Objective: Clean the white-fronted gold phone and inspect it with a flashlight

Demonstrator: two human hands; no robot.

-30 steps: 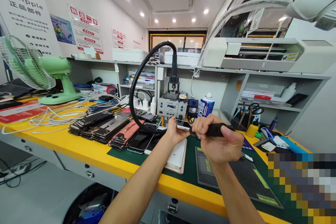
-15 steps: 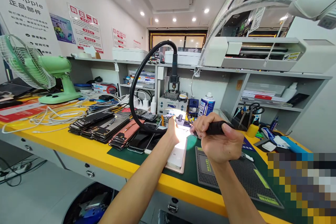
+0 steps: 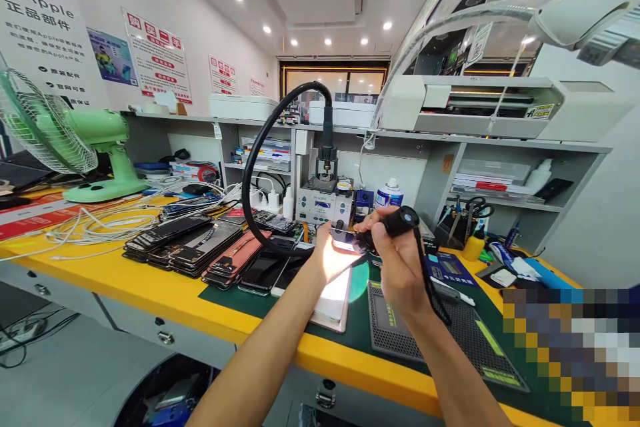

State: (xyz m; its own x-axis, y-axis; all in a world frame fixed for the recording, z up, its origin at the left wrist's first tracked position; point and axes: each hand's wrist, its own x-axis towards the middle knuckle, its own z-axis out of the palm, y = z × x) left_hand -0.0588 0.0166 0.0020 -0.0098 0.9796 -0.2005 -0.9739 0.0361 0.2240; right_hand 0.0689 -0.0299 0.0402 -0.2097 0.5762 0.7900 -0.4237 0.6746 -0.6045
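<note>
In the head view my right hand (image 3: pixel 400 275) is closed around a black flashlight (image 3: pixel 400 221) with a wrist strap hanging down. Its lit end points left at a small phone-like panel with a glossy dark face (image 3: pixel 345 237). My left hand (image 3: pixel 324 257) grips that panel by its left side, and strong glare hides part of the fingers. Below the left hand, a white phone (image 3: pixel 330 310) lies on the green mat (image 3: pixel 230 300), with a pinkish edge showing under it.
Stacked phone screens (image 3: pixel 205 243) lie to the left, near a green fan (image 3: pixel 97 147). A black hose (image 3: pixel 250 167) arches up from a soldering station (image 3: pixel 325 205). On the right are a perforated grey pad (image 3: pixel 465 337), a spray can (image 3: pixel 389 193) and a tool holder (image 3: pixel 453 223).
The flashlight has turned, so its rear end now faces me and its strap shows. The panel in my left hand shows its dark face more clearly. The view has shifted slightly.
</note>
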